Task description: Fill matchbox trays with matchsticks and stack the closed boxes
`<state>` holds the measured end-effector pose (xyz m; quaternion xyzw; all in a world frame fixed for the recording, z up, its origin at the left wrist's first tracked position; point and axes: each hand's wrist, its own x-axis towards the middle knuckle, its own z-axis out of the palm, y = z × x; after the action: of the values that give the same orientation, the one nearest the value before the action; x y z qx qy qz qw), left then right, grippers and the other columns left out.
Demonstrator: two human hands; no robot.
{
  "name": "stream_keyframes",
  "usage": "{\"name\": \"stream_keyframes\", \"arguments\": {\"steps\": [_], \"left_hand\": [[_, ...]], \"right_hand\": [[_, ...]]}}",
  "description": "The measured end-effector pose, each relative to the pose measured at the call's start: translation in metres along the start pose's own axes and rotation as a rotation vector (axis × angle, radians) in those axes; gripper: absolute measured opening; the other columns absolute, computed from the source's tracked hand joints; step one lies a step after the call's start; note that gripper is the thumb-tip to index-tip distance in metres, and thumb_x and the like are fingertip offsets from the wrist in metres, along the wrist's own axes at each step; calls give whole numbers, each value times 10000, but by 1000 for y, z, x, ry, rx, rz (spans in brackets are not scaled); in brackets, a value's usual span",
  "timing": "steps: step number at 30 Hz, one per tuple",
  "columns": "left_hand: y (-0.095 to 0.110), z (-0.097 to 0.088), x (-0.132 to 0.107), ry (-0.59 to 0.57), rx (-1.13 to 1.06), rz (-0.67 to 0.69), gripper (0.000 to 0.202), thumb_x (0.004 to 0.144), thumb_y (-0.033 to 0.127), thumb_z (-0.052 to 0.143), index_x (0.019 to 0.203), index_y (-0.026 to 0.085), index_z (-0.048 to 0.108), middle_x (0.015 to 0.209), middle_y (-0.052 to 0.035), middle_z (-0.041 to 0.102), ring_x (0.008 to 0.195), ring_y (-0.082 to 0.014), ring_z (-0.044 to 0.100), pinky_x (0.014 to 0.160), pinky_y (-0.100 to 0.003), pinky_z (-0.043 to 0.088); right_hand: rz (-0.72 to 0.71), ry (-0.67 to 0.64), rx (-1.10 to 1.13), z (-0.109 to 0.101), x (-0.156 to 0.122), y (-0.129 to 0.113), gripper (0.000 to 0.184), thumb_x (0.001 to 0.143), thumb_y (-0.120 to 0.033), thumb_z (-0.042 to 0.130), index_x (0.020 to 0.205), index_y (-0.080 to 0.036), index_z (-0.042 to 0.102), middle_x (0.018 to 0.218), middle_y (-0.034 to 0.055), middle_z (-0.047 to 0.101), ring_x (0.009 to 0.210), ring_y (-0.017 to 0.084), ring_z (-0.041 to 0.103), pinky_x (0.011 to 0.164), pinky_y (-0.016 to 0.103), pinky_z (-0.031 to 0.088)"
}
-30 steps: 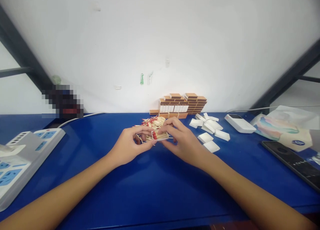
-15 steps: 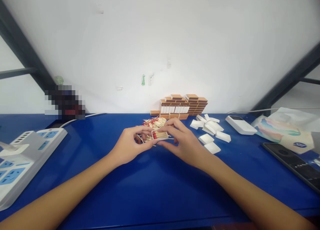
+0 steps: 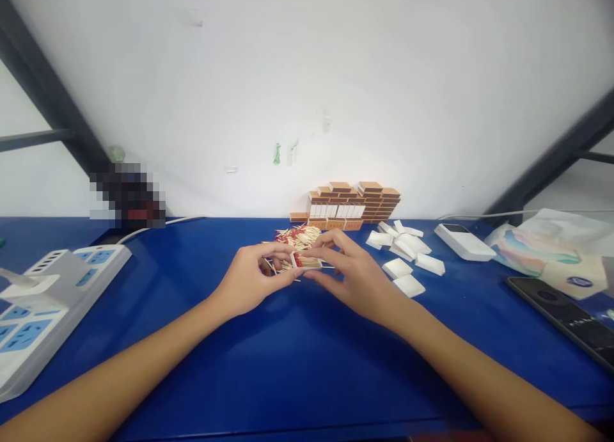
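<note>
A small white matchbox tray (image 3: 306, 263) filled with red-headed matches (image 3: 309, 261) is held just above the table, in front of a loose heap of matches (image 3: 300, 236). My left hand (image 3: 252, 279) is closed on its left end, thumb at the near side and fingers behind. From the right, my right hand (image 3: 352, 272) grips the tray's other end, with its thumb at the near lower edge and its fingers over the matches. A few match ends stick out toward the right fingers. Part of the heap is hidden behind both hands.
Stacked brown matchboxes (image 3: 378, 205) stand against the wall. Several white trays (image 3: 407, 285) lie to the right, near a white device (image 3: 465, 242), a tissue pack (image 3: 542, 253) and a black phone (image 3: 556, 307). A power strip (image 3: 96, 282) sits at left on the blue table (image 3: 288, 365).
My right fingers have shifted slightly over the tray's right end, and some matches there now jut out past it. The left hand keeps its hold. The view has moved very slightly.
</note>
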<state>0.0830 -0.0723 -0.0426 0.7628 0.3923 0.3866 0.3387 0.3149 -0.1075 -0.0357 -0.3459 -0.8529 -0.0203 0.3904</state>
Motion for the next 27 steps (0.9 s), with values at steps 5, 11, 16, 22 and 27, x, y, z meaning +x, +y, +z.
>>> {"name": "stream_keyframes", "arguments": {"steps": [5,11,16,22,27], "left_hand": [[-1,-1,2,29,-72,-21,409,805,456,844,1109,190,783,976,-58,802,763,-150,687,619,-238,521],[3,1,1,28,-109,-50,406,805,440,847,1103,172,784,938,-72,815,736,-164,717,592,-244,517],[-1,1,1,32,-109,-23,383,813,436,841,1090,177,786,973,-85,814,817,-198,752,608,-253,553],[-5,-3,1,57,14,21,418,820,444,831,1149,192,777,1005,-74,810,770,-166,713,635,-257,553],[0,-2,-4,-36,13,49,420,840,461,808,1184,222,783,976,-49,794,664,-125,626,604,-243,518]], "right_hand": [[-21,-32,-67,-1,-1,0,246,1042,-251,603,1276,-249,681,1194,119,621,1037,227,661,809,382,610],[-61,-45,-182,-1,-2,-2,277,1058,-214,556,1309,-258,665,1209,131,638,1033,227,661,754,360,610],[-42,-58,-155,0,-1,-7,267,1060,-240,561,1299,-275,674,1238,133,648,1043,227,667,780,375,612],[372,267,-169,-53,8,73,216,986,-362,654,1118,-232,765,1053,103,724,910,244,666,824,414,564],[1102,429,-4,-102,20,159,221,892,-335,735,759,-159,724,761,60,674,671,163,547,615,307,438]]}}
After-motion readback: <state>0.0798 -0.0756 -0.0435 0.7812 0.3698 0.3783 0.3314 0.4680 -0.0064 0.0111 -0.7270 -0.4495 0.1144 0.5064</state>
